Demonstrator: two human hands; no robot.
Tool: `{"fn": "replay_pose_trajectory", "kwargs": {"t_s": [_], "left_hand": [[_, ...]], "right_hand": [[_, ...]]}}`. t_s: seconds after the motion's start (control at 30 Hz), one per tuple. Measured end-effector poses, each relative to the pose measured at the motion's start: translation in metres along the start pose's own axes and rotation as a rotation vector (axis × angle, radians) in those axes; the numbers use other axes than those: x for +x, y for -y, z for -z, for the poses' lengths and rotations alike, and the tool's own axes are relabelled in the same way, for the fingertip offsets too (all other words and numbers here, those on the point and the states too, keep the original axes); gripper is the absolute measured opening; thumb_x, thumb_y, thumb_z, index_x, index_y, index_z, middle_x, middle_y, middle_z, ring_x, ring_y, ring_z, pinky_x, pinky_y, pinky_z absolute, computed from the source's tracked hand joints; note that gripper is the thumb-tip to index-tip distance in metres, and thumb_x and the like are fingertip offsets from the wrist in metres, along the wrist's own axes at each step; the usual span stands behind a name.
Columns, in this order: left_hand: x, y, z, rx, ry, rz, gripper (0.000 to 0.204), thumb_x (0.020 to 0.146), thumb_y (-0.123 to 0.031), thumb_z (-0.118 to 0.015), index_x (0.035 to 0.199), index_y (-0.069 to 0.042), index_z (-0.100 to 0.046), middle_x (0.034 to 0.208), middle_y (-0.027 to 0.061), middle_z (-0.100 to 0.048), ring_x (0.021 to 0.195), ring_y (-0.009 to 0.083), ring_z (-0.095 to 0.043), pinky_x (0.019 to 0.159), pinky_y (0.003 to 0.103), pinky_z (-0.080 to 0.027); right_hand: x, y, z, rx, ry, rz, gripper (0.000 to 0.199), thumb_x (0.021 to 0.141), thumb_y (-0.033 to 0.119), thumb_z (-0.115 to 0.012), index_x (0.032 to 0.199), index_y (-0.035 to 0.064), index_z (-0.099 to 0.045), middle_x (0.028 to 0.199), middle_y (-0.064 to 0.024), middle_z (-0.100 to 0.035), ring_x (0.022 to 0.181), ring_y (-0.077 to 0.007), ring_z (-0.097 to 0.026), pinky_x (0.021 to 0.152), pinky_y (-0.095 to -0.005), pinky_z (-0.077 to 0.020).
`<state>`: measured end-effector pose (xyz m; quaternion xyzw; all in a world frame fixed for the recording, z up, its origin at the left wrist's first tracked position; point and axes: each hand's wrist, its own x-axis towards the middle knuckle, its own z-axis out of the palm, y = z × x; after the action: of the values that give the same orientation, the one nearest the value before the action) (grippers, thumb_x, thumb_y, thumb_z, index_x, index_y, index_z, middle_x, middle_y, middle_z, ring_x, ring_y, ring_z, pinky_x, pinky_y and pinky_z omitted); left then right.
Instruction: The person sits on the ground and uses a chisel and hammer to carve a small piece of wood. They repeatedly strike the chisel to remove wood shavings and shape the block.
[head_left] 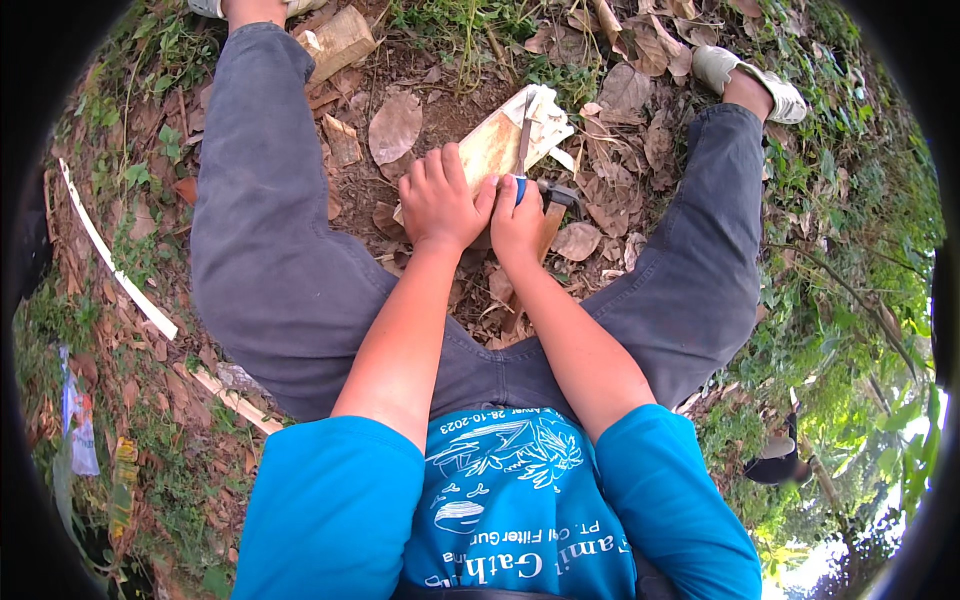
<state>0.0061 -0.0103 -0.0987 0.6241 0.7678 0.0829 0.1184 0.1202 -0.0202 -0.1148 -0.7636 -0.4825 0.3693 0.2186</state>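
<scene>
I sit on the ground with my legs spread, in grey trousers and a blue shirt. My left hand [440,200] presses down on a pale block of wood [497,143] lying on the soil between my legs. My right hand [517,222] grips the blue handle of a chisel [523,145], whose metal blade lies across the wood's top face. A white cloth or paper [548,115] sits under the block's far end. A hammer [552,205] with a wooden handle rests on the leaves just right of my right hand.
Dry brown leaves and bare soil cover the ground between my legs. Wood offcuts [338,42] lie near my left knee. A thin white strip [112,260] runs along the left. Green weeds surround the patch. My shoes [750,80] are at the top.
</scene>
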Motion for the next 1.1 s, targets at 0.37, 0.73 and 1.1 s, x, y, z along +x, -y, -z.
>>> {"fn": "replay_pose_trajectory", "kwargs": {"t_s": [0.37,0.73,1.1], "left_hand": [[-0.003,0.003,-0.004,0.003,0.002,-0.001,0.07,0.089,-0.058,-0.062,0.135,-0.007,-0.051,0.119,0.0097,-0.058,0.109,0.0288,-0.055,0.091,0.047,-0.043],[-0.002,0.004,-0.001,-0.045,0.037,0.018,0.067,0.089,-0.057,-0.063,0.133,-0.007,-0.051,0.12,0.0097,-0.058,0.11,0.03,-0.055,0.094,0.047,-0.043],[-0.003,0.004,0.0,-0.031,0.034,0.012,0.069,0.089,-0.058,-0.063,0.134,-0.007,-0.051,0.119,0.0092,-0.057,0.11,0.0295,-0.055,0.091,0.046,-0.044]], "right_hand": [[-0.005,0.011,0.073,-0.029,0.195,-0.119,0.045,0.107,0.042,-0.056,0.092,0.0009,-0.064,0.069,-0.0039,-0.059,0.063,-0.0142,-0.053,0.061,-0.0335,-0.0441],[-0.006,0.002,0.07,-0.039,0.207,-0.11,0.046,0.107,0.043,-0.054,0.094,0.0005,-0.062,0.07,-0.0107,-0.059,0.066,-0.0192,-0.057,0.066,-0.0385,-0.0475],[-0.001,0.014,0.071,0.093,0.283,-0.231,0.039,0.109,0.042,-0.052,0.105,0.0044,-0.062,0.068,-0.0004,-0.053,0.057,-0.0098,-0.051,0.051,-0.028,-0.0406]]}}
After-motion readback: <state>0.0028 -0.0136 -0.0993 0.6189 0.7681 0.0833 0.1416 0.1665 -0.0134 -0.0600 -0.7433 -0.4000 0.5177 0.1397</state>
